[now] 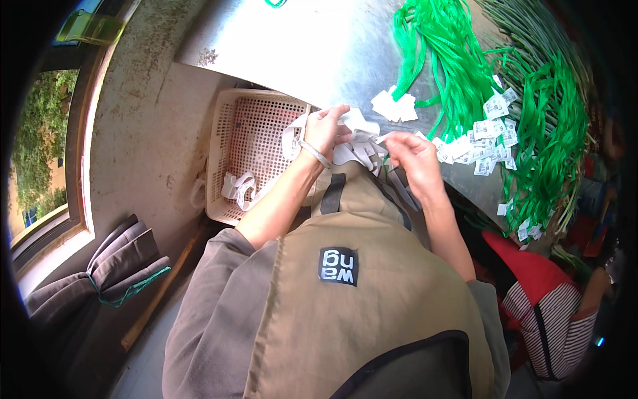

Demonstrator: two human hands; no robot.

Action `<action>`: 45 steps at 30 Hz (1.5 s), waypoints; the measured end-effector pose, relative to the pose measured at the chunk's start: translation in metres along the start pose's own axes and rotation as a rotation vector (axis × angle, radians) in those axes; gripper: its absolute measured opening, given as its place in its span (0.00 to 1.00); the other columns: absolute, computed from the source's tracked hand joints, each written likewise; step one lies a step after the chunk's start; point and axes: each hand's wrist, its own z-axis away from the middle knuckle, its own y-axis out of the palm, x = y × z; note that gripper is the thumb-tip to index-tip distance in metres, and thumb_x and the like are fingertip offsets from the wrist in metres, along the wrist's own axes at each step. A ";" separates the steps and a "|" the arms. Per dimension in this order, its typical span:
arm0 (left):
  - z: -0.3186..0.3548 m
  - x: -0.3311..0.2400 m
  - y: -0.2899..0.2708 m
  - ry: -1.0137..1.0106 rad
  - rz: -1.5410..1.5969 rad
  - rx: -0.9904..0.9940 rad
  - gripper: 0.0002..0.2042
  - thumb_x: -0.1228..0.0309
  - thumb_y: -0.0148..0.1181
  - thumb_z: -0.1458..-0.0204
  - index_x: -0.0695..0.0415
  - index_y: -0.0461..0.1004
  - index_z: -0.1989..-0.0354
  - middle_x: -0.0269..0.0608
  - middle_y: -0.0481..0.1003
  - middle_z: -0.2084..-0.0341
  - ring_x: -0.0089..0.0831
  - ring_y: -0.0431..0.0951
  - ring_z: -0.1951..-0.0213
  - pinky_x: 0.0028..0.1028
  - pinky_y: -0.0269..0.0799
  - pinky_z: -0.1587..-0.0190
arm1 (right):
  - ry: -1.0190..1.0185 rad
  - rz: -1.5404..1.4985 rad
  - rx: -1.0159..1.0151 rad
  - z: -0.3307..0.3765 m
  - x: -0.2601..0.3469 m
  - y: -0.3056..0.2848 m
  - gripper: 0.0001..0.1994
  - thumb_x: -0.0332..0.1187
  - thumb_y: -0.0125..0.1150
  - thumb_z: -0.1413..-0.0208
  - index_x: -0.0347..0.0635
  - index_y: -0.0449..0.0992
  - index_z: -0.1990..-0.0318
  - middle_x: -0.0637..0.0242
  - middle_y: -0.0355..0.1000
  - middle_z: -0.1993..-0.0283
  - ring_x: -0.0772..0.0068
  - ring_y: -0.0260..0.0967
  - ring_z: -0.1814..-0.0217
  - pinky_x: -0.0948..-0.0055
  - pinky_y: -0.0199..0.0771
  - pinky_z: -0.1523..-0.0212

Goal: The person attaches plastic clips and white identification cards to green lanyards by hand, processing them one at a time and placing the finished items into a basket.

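My left hand (321,136) is closed on a white label strip (359,124) near the front edge of the metal table. One loop of the strip hangs beside that wrist, and more loops bunch up in front of my apron. My right hand (417,161) pinches a white end of it between thumb and fingertips. Just beyond, white printed tags (488,133) lie on the table beside bundles of green mesh netting (438,63). Whether the strip runs unbroken between both hands is hard to make out.
A cream plastic basket (218,136) with some curled white strip (242,188) stands left of the metal table (299,43). Long green stalks (525,26) lie at the far right. Another person in a striped top (541,326) is close on my right. Dark cloth (123,259) hangs at left.
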 end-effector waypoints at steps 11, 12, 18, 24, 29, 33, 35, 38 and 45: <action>0.021 0.013 0.009 0.339 -0.101 0.054 0.14 0.84 0.55 0.55 0.66 0.70 0.58 0.38 0.73 0.74 0.23 0.75 0.75 0.21 0.72 0.78 | 0.055 -0.010 -0.215 -0.054 0.007 -0.051 0.08 0.30 0.57 0.48 0.37 0.72 0.62 0.67 0.69 0.68 0.81 0.63 0.76 0.84 0.63 0.79; 0.026 0.010 0.014 0.372 -0.093 0.071 0.14 0.84 0.54 0.55 0.65 0.71 0.58 0.37 0.72 0.75 0.22 0.74 0.75 0.21 0.72 0.78 | -0.033 0.149 -0.260 -0.054 0.011 -0.068 0.08 0.29 0.59 0.49 0.37 0.72 0.63 0.67 0.71 0.68 0.81 0.65 0.76 0.83 0.65 0.78; 0.049 0.006 0.033 0.229 -0.055 0.091 0.07 0.76 0.54 0.52 0.62 0.77 0.67 0.33 0.75 0.74 0.15 0.70 0.76 0.15 0.65 0.73 | -0.335 1.239 -0.682 -0.035 0.088 -0.175 0.31 0.27 0.65 0.57 0.37 0.58 0.44 0.55 0.71 0.60 0.66 0.69 0.57 0.70 0.69 0.61; 0.050 0.012 0.045 0.132 0.051 0.152 0.12 0.72 0.51 0.48 0.65 0.72 0.58 0.43 0.76 0.68 0.26 0.77 0.71 0.22 0.74 0.71 | -0.372 0.472 0.111 0.009 0.027 -0.043 0.17 0.24 0.61 0.54 0.39 0.73 0.53 0.66 0.73 0.63 0.79 0.68 0.62 0.79 0.68 0.61; 0.045 0.011 0.045 0.121 0.064 0.091 0.09 0.71 0.53 0.49 0.61 0.76 0.62 0.34 0.75 0.72 0.18 0.73 0.74 0.18 0.69 0.73 | -0.356 0.407 -0.022 0.017 0.012 -0.011 0.08 0.23 0.61 0.53 0.34 0.76 0.63 0.64 0.73 0.68 0.79 0.68 0.69 0.81 0.68 0.68; 0.030 0.011 0.033 0.118 0.005 0.094 0.12 0.72 0.52 0.48 0.65 0.72 0.58 0.42 0.75 0.68 0.26 0.77 0.71 0.23 0.74 0.72 | -0.270 0.378 -0.088 0.013 0.004 -0.003 0.06 0.24 0.62 0.53 0.33 0.76 0.66 0.65 0.72 0.69 0.80 0.67 0.72 0.81 0.67 0.69; 0.024 0.009 0.029 0.093 0.020 0.023 0.12 0.71 0.52 0.49 0.65 0.72 0.59 0.42 0.75 0.67 0.26 0.77 0.70 0.22 0.74 0.72 | -0.453 0.555 -0.093 0.011 0.007 0.000 0.04 0.22 0.60 0.52 0.33 0.76 0.67 0.68 0.72 0.69 0.81 0.67 0.69 0.84 0.67 0.69; 0.013 0.002 0.015 0.066 0.105 -0.146 0.11 0.70 0.52 0.50 0.64 0.73 0.62 0.42 0.74 0.68 0.25 0.75 0.71 0.22 0.73 0.73 | -0.221 0.218 -0.105 -0.001 0.008 -0.007 0.03 0.24 0.58 0.50 0.35 0.75 0.67 0.73 0.69 0.72 0.85 0.63 0.73 0.86 0.60 0.75; 0.016 -0.001 0.004 0.168 -0.045 -0.038 0.15 0.78 0.56 0.55 0.66 0.70 0.56 0.39 0.74 0.71 0.20 0.73 0.75 0.18 0.69 0.74 | 0.197 0.188 -0.217 -0.079 -0.012 -0.041 0.11 0.31 0.56 0.47 0.34 0.72 0.58 0.74 0.66 0.72 0.86 0.56 0.77 0.85 0.55 0.80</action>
